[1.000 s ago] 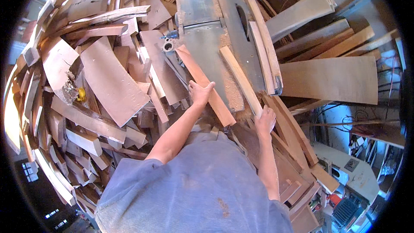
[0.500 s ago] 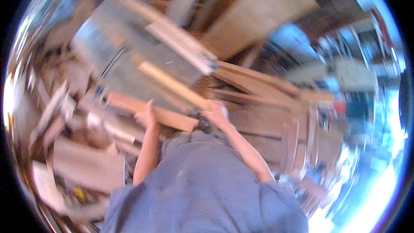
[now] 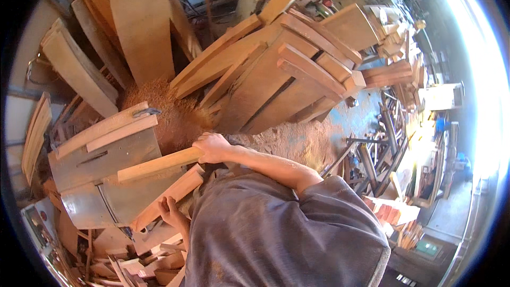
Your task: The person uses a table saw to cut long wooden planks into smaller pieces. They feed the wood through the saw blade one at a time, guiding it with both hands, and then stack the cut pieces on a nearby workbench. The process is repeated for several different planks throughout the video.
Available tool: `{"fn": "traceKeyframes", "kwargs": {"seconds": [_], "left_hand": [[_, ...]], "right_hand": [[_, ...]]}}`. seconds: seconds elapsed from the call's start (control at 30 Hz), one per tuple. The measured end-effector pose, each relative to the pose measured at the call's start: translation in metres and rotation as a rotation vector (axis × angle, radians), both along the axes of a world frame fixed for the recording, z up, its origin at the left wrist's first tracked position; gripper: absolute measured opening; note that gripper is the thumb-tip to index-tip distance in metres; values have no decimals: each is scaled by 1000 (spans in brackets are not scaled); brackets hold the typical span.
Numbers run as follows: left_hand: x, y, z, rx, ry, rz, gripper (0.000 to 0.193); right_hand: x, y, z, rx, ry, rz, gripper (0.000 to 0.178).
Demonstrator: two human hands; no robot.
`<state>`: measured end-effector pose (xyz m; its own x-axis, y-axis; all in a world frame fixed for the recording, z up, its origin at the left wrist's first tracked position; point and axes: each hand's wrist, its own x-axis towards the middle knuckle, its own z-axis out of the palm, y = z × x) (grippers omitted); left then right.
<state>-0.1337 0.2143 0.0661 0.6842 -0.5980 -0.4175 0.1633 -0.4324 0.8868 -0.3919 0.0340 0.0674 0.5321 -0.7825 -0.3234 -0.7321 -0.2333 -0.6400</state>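
My right hand [image 3: 213, 148] is closed round the right end of a pale wooden strip [image 3: 159, 164], which reaches left over a grey metal machine table [image 3: 133, 202]. Close to my body, a reddish wooden board [image 3: 167, 197] lies along the table's near edge. My left hand [image 3: 173, 213] is beside that board with its fingers apart; whether it touches the wood I cannot tell. Along the table's far side sit two stacked wooden strips [image 3: 109, 130], with a small dark clamp [image 3: 149, 111] at their right end. A narrow dark slot [image 3: 107, 202] crosses the metal top.
Sawdust [image 3: 164, 109] is heaped beyond the table. Tall planks [image 3: 141, 21] lean at the back, and a stack of boards [image 3: 271, 87] stands ahead to the right. Offcuts [image 3: 133, 266] litter the lower left. Dark angular pieces [image 3: 380, 149] are piled at the right.
The view has swung to the right, so the table now shows farther left. My right hand still grips the pale strip. My left hand was at the reddish board and now appears lower beside it.
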Motion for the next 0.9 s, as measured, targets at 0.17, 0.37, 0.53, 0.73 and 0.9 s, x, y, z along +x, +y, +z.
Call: {"fn": "traceKeyframes", "kwargs": {"seconds": [0.17,0.37,0.53,0.73,0.9], "left_hand": [[-24,-53,13,53,-56,-384,32],[-54,-71,-1,72,-97,-491,26],[-71,-80,8,90,-100,-612,24],[-82,-74,11,78,-153,-586,29],[-105,-78,18,54,-150,-522,32]], "right_hand": [[-82,17,17,-61,-135,-249,59],[-198,33,45,-255,-3,-788,60],[-329,25,60,-573,146,-1149,63],[-447,7,108,-569,337,-1249,64],[-433,18,88,-631,86,-1146,68]]}}
